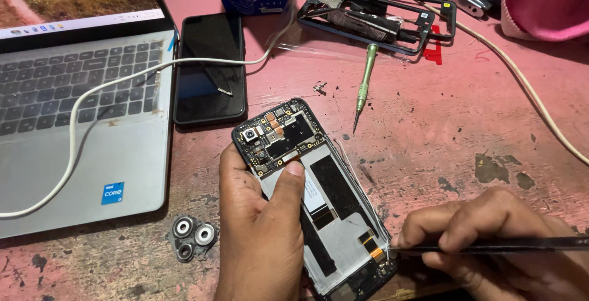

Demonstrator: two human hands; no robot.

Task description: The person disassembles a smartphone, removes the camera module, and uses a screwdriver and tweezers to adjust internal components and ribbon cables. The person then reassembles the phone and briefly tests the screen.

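My left hand (pixel 261 227) grips an opened smartphone (pixel 319 190) with its back cover off, thumb pressed near the circuit board (pixel 279 135) at the top. The battery bay shows black and white panels. My right hand (pixel 497 246) holds thin black tweezers (pixel 478 247) whose tip touches an orange flex connector (pixel 374 251) near the phone's lower right edge.
A green screwdriver (pixel 364 86) lies beyond the phone. A dark intact phone (pixel 210 68) rests beside a silver laptop (pixel 80 123), with a white cable (pixel 110 86) across both. A camera-lens cover (pixel 194 236) lies at lower left, a phone frame (pixel 374 19) and pink cloth (pixel 543 0) at the back.
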